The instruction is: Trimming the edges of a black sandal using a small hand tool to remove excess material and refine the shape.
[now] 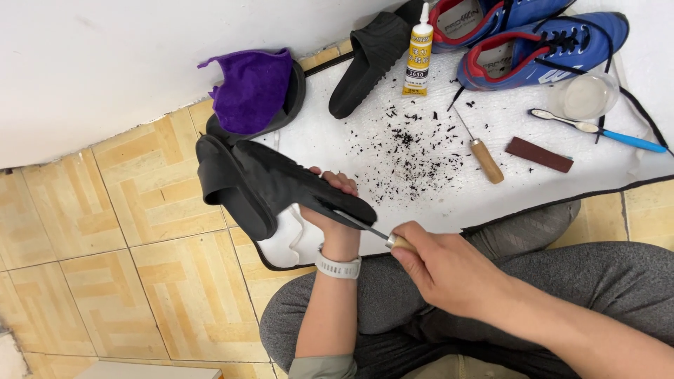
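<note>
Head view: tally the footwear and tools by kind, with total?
Black slippers: 3 (one held, one under the purple cloth, one by the wall)
Blue sneakers: 2
Wooden-handled tools: 2 (one on the mat, one in right hand)
Glue tube: 1
Toothbrush: 1
Total: 9

A plain white wall [91, 63] fills the far left, meeting the floor along a slanting line. The floor [140, 281] is laid with square tan and yellow tiles bearing angular line patterns, with pale grout between them; it shows at left, near left, and in a strip at the far right edge. A white mat [435, 203] with a dark border lies on the floor to the right. Light is even and soft, with faint shadows. A pale edge shows at the near left corner.
</note>
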